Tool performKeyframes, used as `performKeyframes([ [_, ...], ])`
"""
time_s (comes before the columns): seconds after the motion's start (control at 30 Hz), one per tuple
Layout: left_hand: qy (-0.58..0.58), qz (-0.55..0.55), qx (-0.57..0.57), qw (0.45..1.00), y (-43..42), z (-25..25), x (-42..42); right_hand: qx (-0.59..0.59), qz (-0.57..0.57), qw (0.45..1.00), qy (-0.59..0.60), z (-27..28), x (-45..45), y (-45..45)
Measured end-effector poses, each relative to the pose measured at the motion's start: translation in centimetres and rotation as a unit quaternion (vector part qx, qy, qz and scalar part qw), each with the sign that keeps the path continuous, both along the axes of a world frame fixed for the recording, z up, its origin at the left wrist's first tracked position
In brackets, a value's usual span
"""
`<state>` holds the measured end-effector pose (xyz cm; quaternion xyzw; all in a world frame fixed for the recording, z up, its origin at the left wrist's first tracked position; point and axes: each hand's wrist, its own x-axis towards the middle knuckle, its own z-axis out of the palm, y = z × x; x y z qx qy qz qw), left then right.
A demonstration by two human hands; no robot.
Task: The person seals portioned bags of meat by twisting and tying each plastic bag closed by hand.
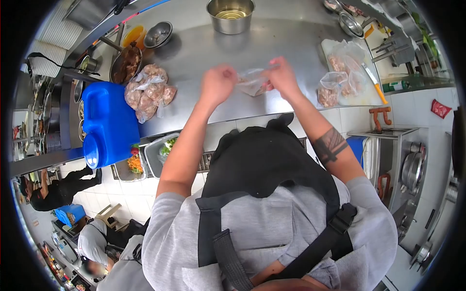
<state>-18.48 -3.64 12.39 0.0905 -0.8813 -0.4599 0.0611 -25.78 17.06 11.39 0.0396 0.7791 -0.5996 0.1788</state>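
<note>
A small clear plastic bag is stretched between my two hands, just over the steel table. My left hand is closed with its fingertips at the bag's left edge. On the other side, my right hand pinches the bag's right edge. Blur hides the exact finger grip and whatever may be inside. Filled bags of raw meat are piled to the left of my left hand. To the right of my right hand stands a smaller bag of meat.
A white cutting board carries a larger meat bag and an orange-handled knife. A metal pot stands at the back. A blue jug and a pan are left. Two other people are at lower left.
</note>
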Motion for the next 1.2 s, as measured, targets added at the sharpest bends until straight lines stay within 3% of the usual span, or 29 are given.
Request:
performKeyframes([
  [0.13,0.009,0.02,-0.061,0.998,-0.4,3.5,0.2,0.004,0.04,0.999,0.001,3.7,-1.7,0.7],
  [0.2,-0.005,0.045,-0.089,0.995,-0.6,5.5,1.2,0.116,0.103,0.966,0.207,5.7,-1.3,1.1],
  [0.33,-0.02,0.052,-0.078,0.995,-1.2,6.4,1.7,0.127,0.134,0.941,0.282,7.6,-1.0,1.0],
  [0.4,-0.016,0.052,-0.055,0.997,-1.5,6.2,1.9,-0.073,0.127,0.981,0.125,7.9,-1.4,1.1],
  [0.53,-0.004,0.055,-0.001,0.998,-2.9,2.8,1.2,-0.114,0.08,0.979,0.148,-0.7,-3.6,2.7],
  [0.57,-0.023,0.051,0.058,0.997,-3.0,2.7,1.1,0.04,0.143,0.944,0.296,-4.6,-3.1,2.6],
  [0.63,-0.04,0.044,0.116,0.991,-2.7,2.8,0.6,0.219,0.25,0.788,0.519,-7.0,-2.2,1.2],
  [0.7,-0.027,0.0,0.249,0.968,-1.9,2.5,0.3,0.242,0.301,0.704,0.596,-7.2,-0.6,-2.4],
  [0.77,-0.009,-0.013,0.27,0.963,-1.6,2.1,-0.3,0.18,0.309,0.892,0.277,-6.0,0.2,-5.3],
  [0.83,0.015,-0.025,0.287,0.957,-2.3,1.7,-0.7,0.152,0.293,0.918,0.218,-4.4,-0.3,-6.0],
  [0.87,0.095,0.013,0.335,0.937,-3.0,1.3,-0.7,0.126,0.275,0.941,0.154,-3.3,-0.4,-6.3],
  [0.9,0.175,0.05,0.38,0.907,-3.5,0.6,-0.7,0.125,0.276,0.94,0.155,-1.9,-0.5,-6.2],
  [0.93,0.176,0.052,0.381,0.906,-3.5,-1.1,-0.5,0.09,0.278,0.938,0.185,-0.4,-0.4,-5.9],
  [0.97,0.179,0.005,0.29,0.94,-3.5,-3.7,-0.1,0.055,0.28,0.934,0.214,1.1,-0.3,-5.7],
  [1.03,0.181,-0.037,0.197,0.963,-2.6,-3.2,0.9,0.079,0.302,0.925,0.215,4.7,0.0,-6.9],
  [1.1,0.006,-0.09,0.099,0.991,0.2,2.6,2.2,0.098,0.324,0.915,0.22,5.7,-0.3,-8.2],
  [1.13,0.007,-0.087,0.099,0.991,0.8,2.2,1.9,0.114,0.322,0.889,0.306,5.8,-0.9,-8.8],
  [1.17,0.003,-0.051,0.173,0.984,1.3,1.8,1.4,0.128,0.316,0.856,0.39,6.3,-1.0,-9.2],
  [1.2,-0.001,-0.017,0.247,0.969,1.4,1.4,1.2,0.128,0.316,0.855,0.39,6.9,-1.1,-9.3],
])
